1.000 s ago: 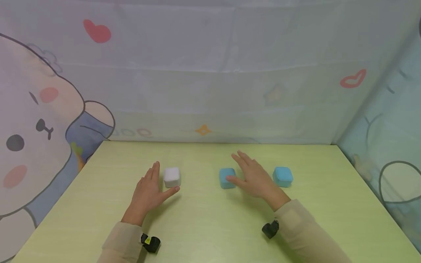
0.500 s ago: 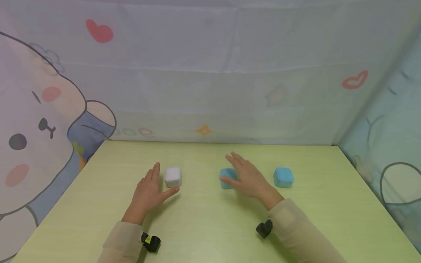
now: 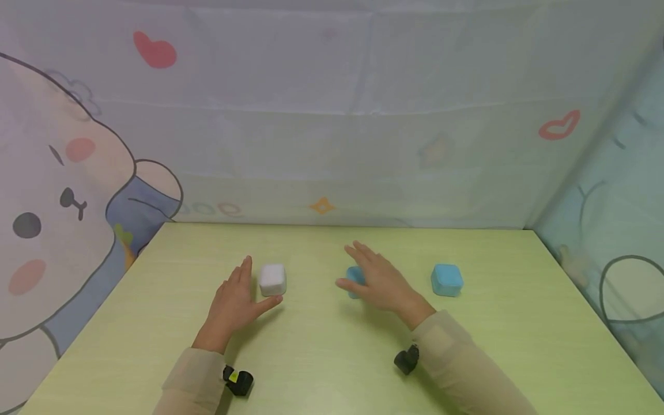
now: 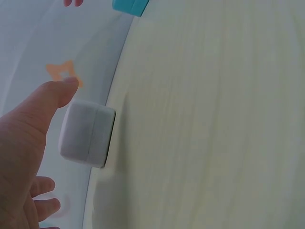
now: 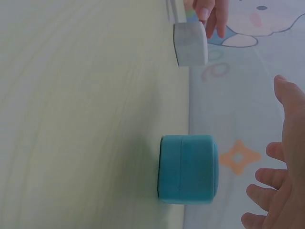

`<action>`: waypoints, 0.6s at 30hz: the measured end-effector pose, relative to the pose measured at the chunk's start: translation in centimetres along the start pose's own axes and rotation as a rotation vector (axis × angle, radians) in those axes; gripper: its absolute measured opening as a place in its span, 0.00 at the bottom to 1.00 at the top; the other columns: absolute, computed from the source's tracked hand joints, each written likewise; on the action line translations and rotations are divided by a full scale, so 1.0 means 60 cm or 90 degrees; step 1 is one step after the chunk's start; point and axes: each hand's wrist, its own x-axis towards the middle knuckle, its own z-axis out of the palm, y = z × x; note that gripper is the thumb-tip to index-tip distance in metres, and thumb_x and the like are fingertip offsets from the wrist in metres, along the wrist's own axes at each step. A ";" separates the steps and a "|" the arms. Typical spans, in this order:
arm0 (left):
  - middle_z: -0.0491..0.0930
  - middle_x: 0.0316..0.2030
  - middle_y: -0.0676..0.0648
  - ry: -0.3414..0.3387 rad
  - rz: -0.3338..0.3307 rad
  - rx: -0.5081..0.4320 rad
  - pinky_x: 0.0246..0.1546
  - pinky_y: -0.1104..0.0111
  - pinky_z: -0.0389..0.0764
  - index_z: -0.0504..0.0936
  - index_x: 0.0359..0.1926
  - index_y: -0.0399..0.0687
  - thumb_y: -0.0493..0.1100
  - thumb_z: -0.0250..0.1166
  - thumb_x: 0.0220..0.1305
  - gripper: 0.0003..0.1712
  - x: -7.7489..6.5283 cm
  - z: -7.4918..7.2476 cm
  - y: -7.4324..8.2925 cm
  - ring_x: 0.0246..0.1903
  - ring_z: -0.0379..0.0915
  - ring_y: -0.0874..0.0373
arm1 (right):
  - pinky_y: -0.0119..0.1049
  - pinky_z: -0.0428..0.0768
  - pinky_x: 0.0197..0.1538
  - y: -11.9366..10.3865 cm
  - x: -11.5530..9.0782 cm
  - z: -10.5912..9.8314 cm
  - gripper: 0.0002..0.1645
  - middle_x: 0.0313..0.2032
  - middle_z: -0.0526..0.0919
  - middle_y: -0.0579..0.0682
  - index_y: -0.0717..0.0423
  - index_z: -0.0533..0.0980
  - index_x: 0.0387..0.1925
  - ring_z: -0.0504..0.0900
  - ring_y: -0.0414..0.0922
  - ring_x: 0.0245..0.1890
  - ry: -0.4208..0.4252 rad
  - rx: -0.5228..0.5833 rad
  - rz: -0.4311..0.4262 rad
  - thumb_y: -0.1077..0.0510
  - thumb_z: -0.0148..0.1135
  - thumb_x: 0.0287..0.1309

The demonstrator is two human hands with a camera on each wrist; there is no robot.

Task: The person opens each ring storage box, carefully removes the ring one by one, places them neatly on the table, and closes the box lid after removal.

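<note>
On the table, just right of the left hand, between its thumb and fingers: the first block; well right of there, under the right hand and partly hidden by it: the middle block; apart from that hand, to its right: the last block; beyond both hands, behind the table: a hanging cloth

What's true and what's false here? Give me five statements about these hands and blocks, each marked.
1. The white block sits on the table. True.
2. The left hand grips the white block. False: the left hand is beside it, holding nothing.
3. In the head view, the right hand partly hides the middle blue block. True.
4. All three blocks are blue. False: one is white.
5. The rightmost blue block lies between the hands. False: it's right of both.
</note>
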 end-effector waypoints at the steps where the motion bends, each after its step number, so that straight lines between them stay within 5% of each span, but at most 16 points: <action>1: 0.55 0.68 0.29 0.001 0.000 0.000 0.60 0.40 0.62 0.41 0.73 0.34 0.72 0.62 0.50 0.66 0.000 0.000 0.000 0.63 0.59 0.31 | 0.52 0.52 0.72 -0.001 0.001 0.002 0.49 0.73 0.51 0.53 0.48 0.52 0.73 0.53 0.52 0.73 -0.001 -0.002 0.000 0.27 0.47 0.59; 18: 0.58 0.66 0.29 0.003 -0.002 -0.011 0.59 0.41 0.63 0.43 0.72 0.36 0.71 0.65 0.48 0.66 0.003 0.005 -0.009 0.61 0.61 0.31 | 0.52 0.55 0.71 -0.021 0.022 0.018 0.49 0.73 0.51 0.52 0.45 0.51 0.73 0.54 0.51 0.72 -0.013 0.015 -0.009 0.27 0.48 0.58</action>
